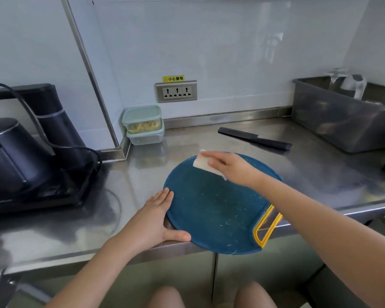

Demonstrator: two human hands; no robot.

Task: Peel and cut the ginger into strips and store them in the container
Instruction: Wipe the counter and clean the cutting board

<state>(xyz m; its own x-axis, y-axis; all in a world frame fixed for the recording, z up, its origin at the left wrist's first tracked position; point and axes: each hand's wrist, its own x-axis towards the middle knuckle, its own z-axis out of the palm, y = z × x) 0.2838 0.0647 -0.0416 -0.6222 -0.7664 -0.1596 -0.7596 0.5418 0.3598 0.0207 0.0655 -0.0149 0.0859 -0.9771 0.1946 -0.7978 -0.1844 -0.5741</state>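
Ginger strips (144,125): sitting pale yellow in the lidded top container (141,113), in the surface's (76,218) far-left corner, well apart from both hands.
Board (209,210): lying round and blue between the hands, scraps clinging to it.
Right hand (230,166): pressing a white wipe (203,164) with flattened fingers at the board's far rim; the scraps are lying nearer the person, so the stroke is probably heading inward.
Left hand (153,216): lying flat, fingers straight, bracing the board's left rim.

Wipe (203,162) half hidden under right hand (233,167), bin (333,123) contents blurred
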